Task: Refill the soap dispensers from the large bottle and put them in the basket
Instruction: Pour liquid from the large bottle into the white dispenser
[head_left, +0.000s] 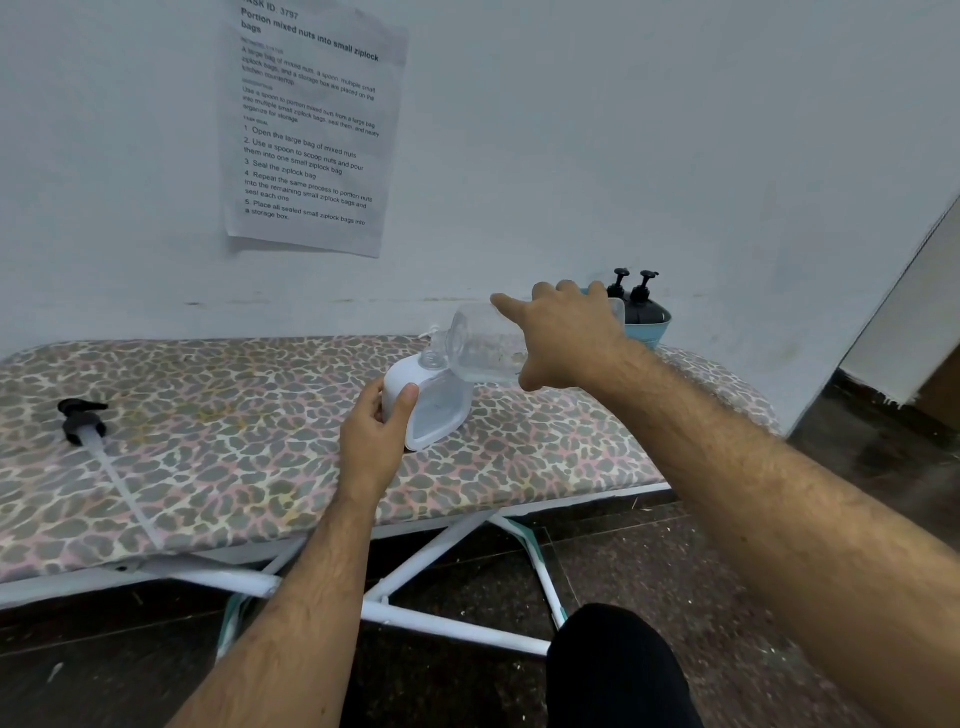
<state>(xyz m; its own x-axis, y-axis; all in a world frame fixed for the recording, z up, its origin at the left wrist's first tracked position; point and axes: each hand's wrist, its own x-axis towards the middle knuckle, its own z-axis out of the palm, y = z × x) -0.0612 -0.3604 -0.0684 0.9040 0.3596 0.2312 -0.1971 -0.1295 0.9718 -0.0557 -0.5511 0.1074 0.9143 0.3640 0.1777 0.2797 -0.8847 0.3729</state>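
Observation:
My right hand (566, 332) grips a large clear bottle (483, 345), tipped on its side with its mouth down over the open neck of a white soap dispenser (439, 405). My left hand (376, 423) holds that dispenser by its left side as it stands on the ironing board (208, 467). The dispenser's black pump head (83, 418), with its long clear tube, lies on the board at the far left. A blue basket (649, 330) at the back right holds two dark dispensers (641, 306) with black pumps.
The leopard-print board stands against a pale wall with a printed paper sheet (311, 124) taped above it. White folding legs (441, 561) cross under the board. My dark-clothed knee (618, 670) is at the bottom, over a dark stone floor.

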